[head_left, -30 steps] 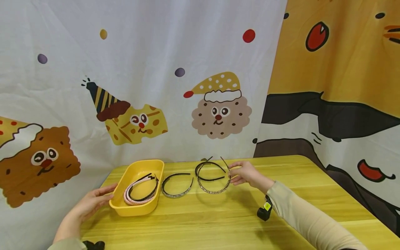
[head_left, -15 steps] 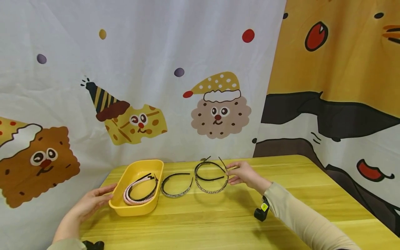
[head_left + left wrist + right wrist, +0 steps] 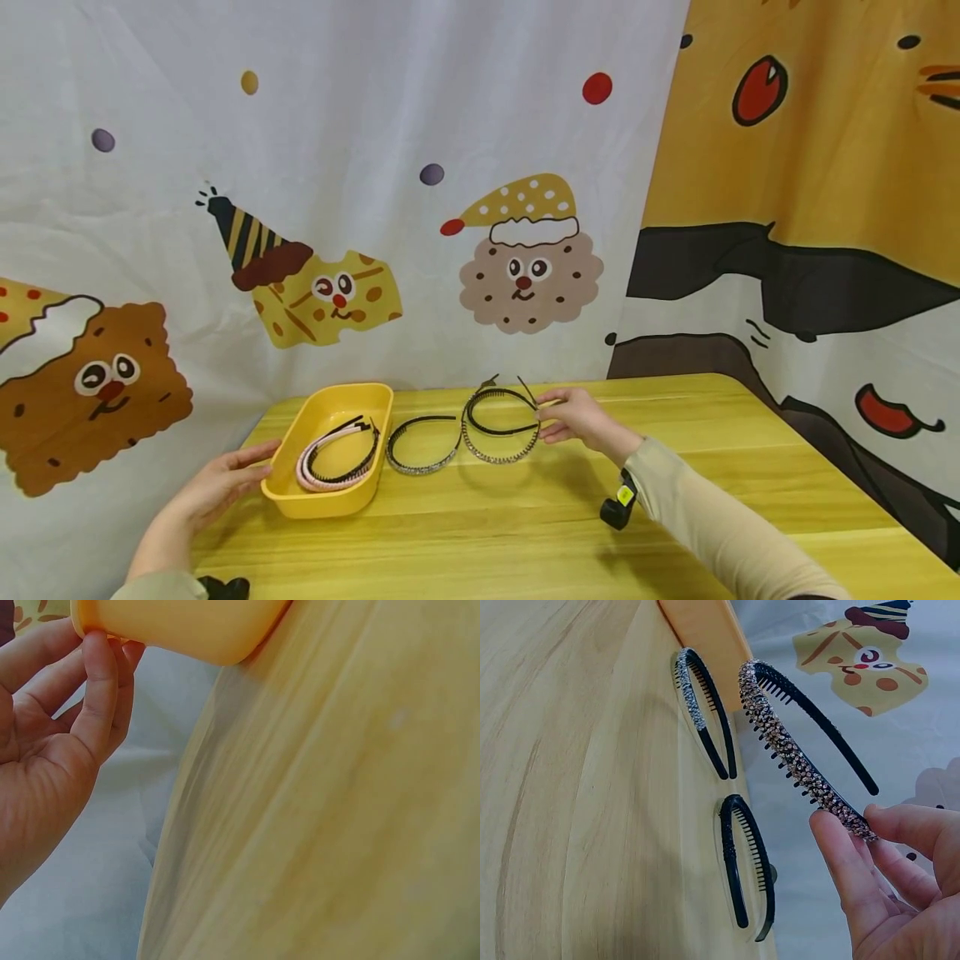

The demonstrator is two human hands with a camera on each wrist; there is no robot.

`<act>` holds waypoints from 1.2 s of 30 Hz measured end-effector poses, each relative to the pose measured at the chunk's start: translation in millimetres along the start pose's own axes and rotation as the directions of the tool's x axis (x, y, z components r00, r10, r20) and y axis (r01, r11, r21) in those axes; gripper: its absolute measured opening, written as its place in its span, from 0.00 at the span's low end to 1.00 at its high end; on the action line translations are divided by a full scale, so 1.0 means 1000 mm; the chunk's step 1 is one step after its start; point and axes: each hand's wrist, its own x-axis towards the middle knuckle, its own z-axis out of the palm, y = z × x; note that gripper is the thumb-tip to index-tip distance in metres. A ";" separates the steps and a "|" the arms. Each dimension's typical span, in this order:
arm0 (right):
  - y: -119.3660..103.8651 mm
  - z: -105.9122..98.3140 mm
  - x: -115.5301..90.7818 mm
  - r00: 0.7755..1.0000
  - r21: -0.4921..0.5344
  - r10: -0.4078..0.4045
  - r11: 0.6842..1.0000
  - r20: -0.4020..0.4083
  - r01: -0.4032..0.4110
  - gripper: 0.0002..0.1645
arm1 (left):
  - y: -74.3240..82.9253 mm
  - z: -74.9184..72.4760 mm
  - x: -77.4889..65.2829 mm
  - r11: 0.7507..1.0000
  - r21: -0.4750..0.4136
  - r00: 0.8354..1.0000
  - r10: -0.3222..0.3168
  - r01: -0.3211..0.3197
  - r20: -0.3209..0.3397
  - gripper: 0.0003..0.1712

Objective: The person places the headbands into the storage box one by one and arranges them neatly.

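My right hand [image 3: 577,415] pinches a rhinestone headband [image 3: 791,750] with comb teeth, between thumb and fingertips near one end. It is held up off the table in the right wrist view. Beyond it in the head view, a plain black toothed headband [image 3: 498,431] lies on the table. A black headband with silvery rhinestones [image 3: 423,469] lies left of it, beside the yellow tray [image 3: 330,505]. Inside the tray are a pink headband [image 3: 303,473] and black headbands [image 3: 341,480]. My left hand [image 3: 228,483] holds the tray's left edge, with fingertips at its rim in the left wrist view.
A yellow wood-patterned table [image 3: 480,542] bears everything. A white curtain [image 3: 337,108] printed with cartoon food hangs right behind it, with an orange and black patterned curtain [image 3: 840,150] at the right. Black wrist cameras [image 3: 617,510] sit beneath the wrists.
My right hand has drifted slightly left with the rhinestone headband, which now overlaps more of the black one behind it in the head view. My left hand and the tray stay in place.
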 end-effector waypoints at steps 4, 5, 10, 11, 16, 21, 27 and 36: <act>-0.002 0.004 0.001 1.000 0.006 -0.006 1.000 0.001 0.006 0.22 | 0.002 0.002 -0.001 1.000 0.002 1.000 -0.009 0.009 -0.019 0.39; -0.002 0.005 0.002 1.000 0.007 -0.009 1.000 0.003 0.009 0.22 | 0.002 0.003 -0.001 1.000 0.003 1.000 -0.012 0.012 -0.026 0.39; -0.003 0.010 0.004 1.000 -0.001 -0.021 1.000 0.010 0.021 0.25 | 0.002 0.004 -0.001 1.000 0.003 0.999 -0.018 0.018 -0.044 0.39; -0.004 0.011 0.005 1.000 0.001 -0.023 1.000 0.010 0.023 0.26 | 0.002 0.004 -0.001 1.000 0.003 0.999 -0.016 0.016 -0.044 0.39; -0.006 0.017 0.008 1.000 0.010 -0.023 1.000 0.021 0.023 0.27 | 0.001 0.001 0.000 1.000 -0.002 1.000 0.005 -0.005 -0.026 0.38; -0.008 0.021 0.009 0.999 0.020 -0.027 0.999 0.033 0.027 0.28 | 0.000 0.001 -0.001 1.000 -0.011 1.000 0.021 -0.021 -0.009 0.39; -0.011 0.026 0.011 0.999 0.027 -0.024 0.999 0.043 0.023 0.27 | -0.001 0.001 -0.002 1.000 -0.016 1.000 0.026 -0.026 0.005 0.38; -0.013 0.036 0.021 0.997 0.022 -0.040 0.999 0.059 0.039 0.23 | -0.003 0.000 -0.001 1.000 0.005 0.999 0.011 -0.010 -0.035 0.39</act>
